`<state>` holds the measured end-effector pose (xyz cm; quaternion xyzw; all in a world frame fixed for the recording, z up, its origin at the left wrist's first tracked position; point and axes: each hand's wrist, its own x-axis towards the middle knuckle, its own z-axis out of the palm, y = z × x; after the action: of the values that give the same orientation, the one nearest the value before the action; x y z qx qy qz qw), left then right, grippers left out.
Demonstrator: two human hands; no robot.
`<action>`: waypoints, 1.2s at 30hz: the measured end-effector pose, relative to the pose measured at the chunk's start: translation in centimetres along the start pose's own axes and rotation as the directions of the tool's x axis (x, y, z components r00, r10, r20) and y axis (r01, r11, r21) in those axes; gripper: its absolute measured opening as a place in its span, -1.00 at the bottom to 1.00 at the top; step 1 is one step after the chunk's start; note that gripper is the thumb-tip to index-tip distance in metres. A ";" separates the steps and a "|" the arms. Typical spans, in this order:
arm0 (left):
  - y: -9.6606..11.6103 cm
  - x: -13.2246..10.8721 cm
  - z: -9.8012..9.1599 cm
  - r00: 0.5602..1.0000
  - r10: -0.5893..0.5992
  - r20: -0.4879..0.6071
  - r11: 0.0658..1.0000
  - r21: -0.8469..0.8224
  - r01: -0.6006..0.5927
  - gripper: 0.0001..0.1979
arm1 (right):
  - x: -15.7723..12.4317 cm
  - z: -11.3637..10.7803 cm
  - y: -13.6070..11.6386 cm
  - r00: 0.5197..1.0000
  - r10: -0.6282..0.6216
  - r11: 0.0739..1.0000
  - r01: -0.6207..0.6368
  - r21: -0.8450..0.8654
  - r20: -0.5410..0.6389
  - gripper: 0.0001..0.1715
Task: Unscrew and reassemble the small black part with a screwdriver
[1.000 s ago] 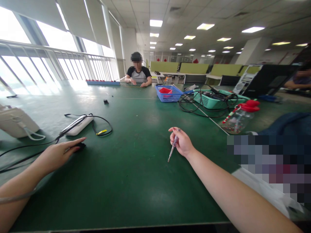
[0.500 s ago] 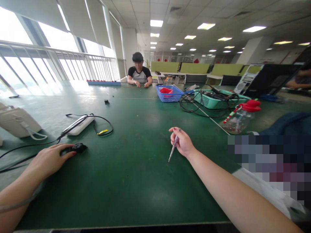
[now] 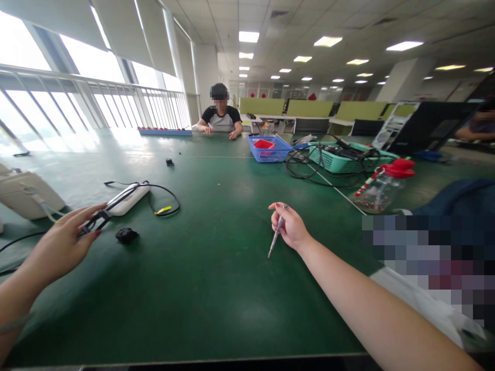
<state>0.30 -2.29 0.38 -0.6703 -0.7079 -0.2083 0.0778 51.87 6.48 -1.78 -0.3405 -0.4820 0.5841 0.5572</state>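
Note:
My left hand point(image 3: 64, 237) is raised at the left, with its thumb and fingers closed around a black, frame-like piece point(image 3: 101, 220). Its exact kind is not clear, and part of it is hidden by my fingers. Just right of that hand, a crumpled-looking black lump point(image 3: 127, 235) lies on the green table point(image 3: 209, 304). My right hand point(image 3: 292, 226) grips a slim screwdriver point(image 3: 275, 238) with a pale, see-through handle. Its metal tip slants down to the left, close to the tabletop.
A white power bank-like block point(image 3: 129, 201) and a looped black cable point(image 3: 176, 196) lie beyond my left hand. Farther off are a blue basket point(image 3: 270, 154), a green basket point(image 3: 336, 164) with tangled cables and a red-lidded jar point(image 3: 381, 190). Another person point(image 3: 221, 116) sits opposite.
My left hand has lifted off the table and moved left and up with the black frame-like piece, leaving the black lump behind. My right hand and screwdriver stay put.

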 end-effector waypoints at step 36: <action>10.5 -0.8 0.9 0.950 -0.160 0.270 0.898 0.439 0.027 -0.39 | -0.1 0.1 -0.1 1.000 0.003 1.000 -0.003 -0.004 0.005 -0.72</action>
<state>10.81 -2.51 1.23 -0.6252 -0.7715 0.0532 0.1056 51.86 6.37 -1.65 -0.3406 -0.4841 0.5848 0.5546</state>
